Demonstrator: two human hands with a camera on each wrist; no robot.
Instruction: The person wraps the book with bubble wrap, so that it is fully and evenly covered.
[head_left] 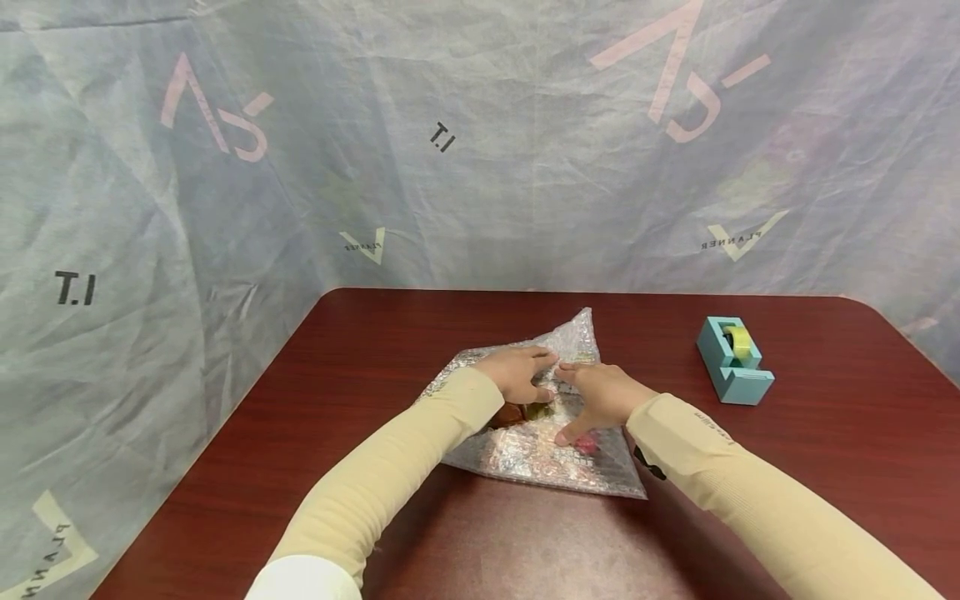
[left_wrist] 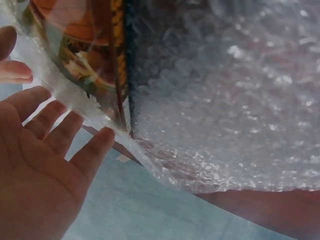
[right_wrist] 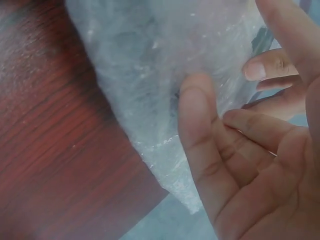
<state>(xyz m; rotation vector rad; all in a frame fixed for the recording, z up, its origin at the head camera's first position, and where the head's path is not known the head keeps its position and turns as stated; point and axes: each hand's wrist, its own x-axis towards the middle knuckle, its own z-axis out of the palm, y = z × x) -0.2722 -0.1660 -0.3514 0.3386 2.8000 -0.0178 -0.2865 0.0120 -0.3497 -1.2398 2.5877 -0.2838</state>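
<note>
Beyond the left and far edges of the tabletop (head_left: 360, 358) hangs a pale grey cloth (head_left: 487, 192) printed with letters and tick marks. Reaching in from the near edge, an arm in a cream sleeve (head_left: 390, 475) ends in the left hand (head_left: 517, 375); its fingers are slightly apart, nearly straight, and touch the bubble wrap (head_left: 517, 467). That sheet lies around the middle of the tabletop, well in from the left and right edges, with one corner pointing to the far edge. Just under the left hand shows a glossy packet (head_left: 510, 414) with orange and green print, partly hidden by hand and wrap. To its right, the right hand (head_left: 603, 396) rests on the sheet, thumb well apart from the fingers, which are loosely bent and clamp nothing. Farther right, toward the far right corner, stands a blue tape dispenser (head_left: 735, 367) with a roll of yellow tape (head_left: 738, 341).
</note>
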